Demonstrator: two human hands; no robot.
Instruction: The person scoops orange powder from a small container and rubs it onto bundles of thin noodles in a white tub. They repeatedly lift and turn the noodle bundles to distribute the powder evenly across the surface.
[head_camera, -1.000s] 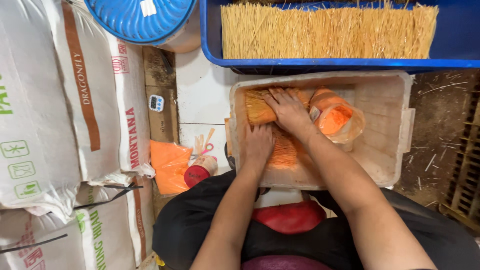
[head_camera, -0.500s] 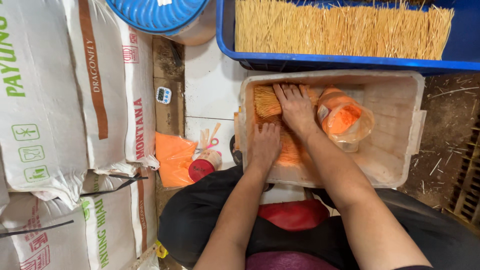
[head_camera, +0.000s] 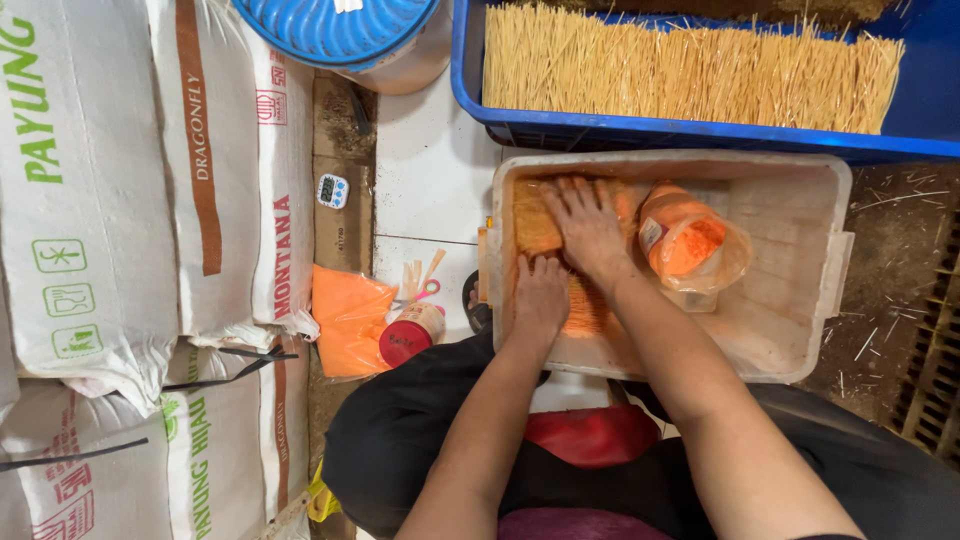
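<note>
Inside the pale tub (head_camera: 790, 250), both open palms press the orange-dusted stick bundle (head_camera: 585, 305), right hand (head_camera: 585, 225) on its far end, left hand (head_camera: 540, 295) nearer, the sticks' long axis running away from the person.

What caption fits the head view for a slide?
Both hands, left and right, press orange-dusted sticks flat inside a pale plastic tub.

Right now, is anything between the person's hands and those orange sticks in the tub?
Nothing visible. The left hand and right hand both press flat on the orange sticks inside the pale tub. The bag of orange powder lies beside the right hand, not in the way.
</note>
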